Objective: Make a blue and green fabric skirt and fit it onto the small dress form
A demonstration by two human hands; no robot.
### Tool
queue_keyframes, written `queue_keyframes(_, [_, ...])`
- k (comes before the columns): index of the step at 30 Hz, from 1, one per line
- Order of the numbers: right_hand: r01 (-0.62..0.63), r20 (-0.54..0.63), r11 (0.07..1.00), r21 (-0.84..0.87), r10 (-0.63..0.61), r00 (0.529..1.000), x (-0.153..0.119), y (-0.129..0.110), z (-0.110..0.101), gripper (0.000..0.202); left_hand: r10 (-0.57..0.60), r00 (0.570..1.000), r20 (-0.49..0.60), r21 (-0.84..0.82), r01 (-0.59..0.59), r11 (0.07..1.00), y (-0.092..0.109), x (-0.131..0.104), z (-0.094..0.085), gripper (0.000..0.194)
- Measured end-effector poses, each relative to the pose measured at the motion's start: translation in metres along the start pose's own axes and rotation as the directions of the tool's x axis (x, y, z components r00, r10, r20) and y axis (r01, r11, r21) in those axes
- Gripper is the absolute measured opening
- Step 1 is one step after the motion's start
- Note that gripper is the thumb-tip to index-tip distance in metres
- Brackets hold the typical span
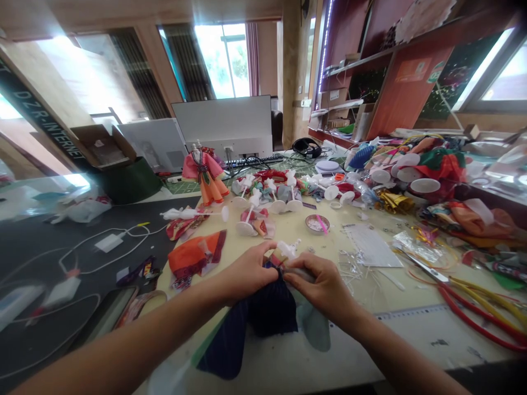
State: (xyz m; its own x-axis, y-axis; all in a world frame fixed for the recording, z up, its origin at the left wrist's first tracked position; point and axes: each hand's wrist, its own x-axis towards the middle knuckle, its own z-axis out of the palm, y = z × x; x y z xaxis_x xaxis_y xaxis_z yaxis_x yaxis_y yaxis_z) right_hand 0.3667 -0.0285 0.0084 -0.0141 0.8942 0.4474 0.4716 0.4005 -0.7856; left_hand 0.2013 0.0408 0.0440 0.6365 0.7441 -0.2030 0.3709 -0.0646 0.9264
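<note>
Between my hands is a small white doll figure (289, 249) dressed in a dark blue doll garment (274, 304). My left hand (251, 271) pinches the garment near the doll's waist from the left. From the right, my right hand (315, 274) has its thumb and fingers closed on the doll's other side. Wide sleeve-like panels hang below, one dark blue at the left and one pale green (315, 326) under my right hand. The fingertips partly cover where garment and doll meet. An orange-red cloth piece (195, 255) lies left of my left hand.
Several white doll figures on round bases (269, 192) stand behind my hands. A dressed doll (206, 175) is at the back left. A small bowl (317, 224) holds white bits. Red-handled scissors (442, 277), a ruler (415, 311) and a cloth pile (442, 164) are on the right.
</note>
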Motion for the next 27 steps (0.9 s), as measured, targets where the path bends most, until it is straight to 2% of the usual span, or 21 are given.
queue_keyframes(4, [0.152,-0.034,0.959,-0.237,-0.165,0.986,-0.004,0.001,0.003,0.010,0.018,1.000,-0.016,0.046,-0.017,0.999,0.001,0.001,0.001,0.060])
queue_keyframes(8, [0.202,-0.075,0.883,-0.424,-0.256,0.964,-0.006,0.001,0.011,0.018,0.032,0.998,-0.054,0.038,-0.030,0.999,0.002,0.001,0.004,0.060])
queue_keyframes(10, [0.178,-0.117,0.894,-0.411,-0.246,0.962,-0.006,0.002,0.014,0.017,0.013,0.998,-0.066,0.053,-0.009,0.999,0.002,0.001,0.005,0.060])
queue_keyframes(13, [0.088,-0.156,0.957,-0.278,-0.135,0.978,-0.004,0.003,0.014,0.010,0.001,0.998,-0.068,0.074,0.004,0.997,0.004,0.000,0.007,0.061])
queue_keyframes(15, [0.036,-0.134,0.982,-0.186,-0.061,0.989,-0.004,0.004,0.013,0.007,-0.009,0.998,-0.070,0.090,0.015,0.996,0.006,-0.001,0.007,0.061])
queue_keyframes(17, [0.025,-0.091,0.990,-0.138,-0.038,0.995,-0.005,0.004,0.011,0.003,-0.023,0.997,-0.068,0.107,0.031,0.994,0.006,-0.002,0.007,0.059])
queue_keyframes(21, [0.045,-0.054,0.984,-0.174,-0.055,0.997,-0.009,0.005,0.010,0.008,-0.019,0.999,-0.043,0.053,0.021,0.998,0.006,-0.003,0.008,0.057])
queue_keyframes(24, [0.032,-0.064,0.979,-0.204,-0.046,0.997,-0.009,0.005,0.011,0.006,-0.003,1.000,0.000,-0.055,0.003,0.998,0.007,-0.004,0.009,0.057])
queue_keyframes(27, [0.026,-0.088,0.979,-0.201,-0.044,0.995,-0.006,0.005,0.010,0.004,0.055,0.998,-0.008,-0.089,-0.055,0.994,0.010,-0.006,0.010,0.054])
